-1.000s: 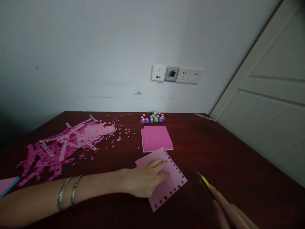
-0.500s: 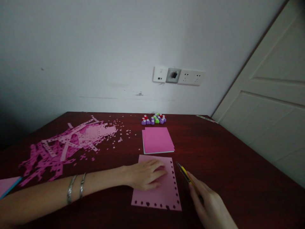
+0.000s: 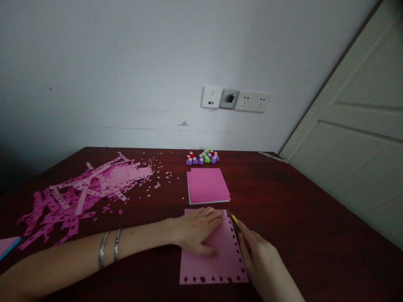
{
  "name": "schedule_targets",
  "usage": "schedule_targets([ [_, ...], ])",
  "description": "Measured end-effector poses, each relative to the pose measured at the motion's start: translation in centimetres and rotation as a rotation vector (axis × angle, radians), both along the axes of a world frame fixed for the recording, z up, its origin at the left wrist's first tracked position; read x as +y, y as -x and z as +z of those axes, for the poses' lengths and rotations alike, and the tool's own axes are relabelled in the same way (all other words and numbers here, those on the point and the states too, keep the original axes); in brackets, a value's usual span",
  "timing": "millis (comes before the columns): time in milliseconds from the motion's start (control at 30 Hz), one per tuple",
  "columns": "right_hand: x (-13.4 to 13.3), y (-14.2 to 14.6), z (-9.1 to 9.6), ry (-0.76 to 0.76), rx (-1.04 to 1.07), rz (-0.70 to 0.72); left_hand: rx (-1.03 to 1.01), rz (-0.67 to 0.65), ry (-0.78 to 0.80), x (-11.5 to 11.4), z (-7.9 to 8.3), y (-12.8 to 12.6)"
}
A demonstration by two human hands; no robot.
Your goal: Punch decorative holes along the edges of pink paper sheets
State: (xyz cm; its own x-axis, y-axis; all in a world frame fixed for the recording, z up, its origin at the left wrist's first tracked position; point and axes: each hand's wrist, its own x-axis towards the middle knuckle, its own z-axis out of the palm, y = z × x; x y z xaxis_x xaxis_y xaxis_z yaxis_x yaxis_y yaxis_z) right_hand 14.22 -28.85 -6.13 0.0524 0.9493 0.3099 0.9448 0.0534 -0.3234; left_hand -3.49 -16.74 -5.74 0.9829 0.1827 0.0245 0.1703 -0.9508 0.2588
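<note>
A pink sheet of paper (image 3: 217, 262) lies before me, with small punched shapes along its right and bottom edges. My left hand (image 3: 198, 230) rests spread out on its upper part, pressing it to the table. In my right hand (image 3: 260, 258) is a utility knife (image 3: 234, 221), yellow and dark. The knife's tip meets the sheet at its top right corner, beside the row of punched holes. Just beyond the sheet sits a stack of pink square papers (image 3: 209, 184), with a pale blue edge showing underneath.
Punched pink strips (image 3: 88, 184) are heaped at the left, with tiny cut-outs (image 3: 157, 184) scattered beside them. Several small craft punches (image 3: 201, 158), purple, green and red, stand near the wall. A pink sheet with a blue edge (image 3: 12, 245) shows at the far left.
My right hand has brought the knife left onto the sheet's top right corner. The sheet has shifted slightly toward me and right, with my left hand still on it.
</note>
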Motion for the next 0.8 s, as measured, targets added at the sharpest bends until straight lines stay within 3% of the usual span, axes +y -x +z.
schedule_targets([
  [600, 0.5, 1.0, -0.5, 0.019, -0.143, -0.065, 0.019, -0.011, -0.022, 0.5, 1.0, -0.5],
  [800, 0.7, 1.1, -0.2, 0.091, -0.188, -0.091, 0.039, -0.002, -0.013, 0.6, 1.5, -0.8],
])
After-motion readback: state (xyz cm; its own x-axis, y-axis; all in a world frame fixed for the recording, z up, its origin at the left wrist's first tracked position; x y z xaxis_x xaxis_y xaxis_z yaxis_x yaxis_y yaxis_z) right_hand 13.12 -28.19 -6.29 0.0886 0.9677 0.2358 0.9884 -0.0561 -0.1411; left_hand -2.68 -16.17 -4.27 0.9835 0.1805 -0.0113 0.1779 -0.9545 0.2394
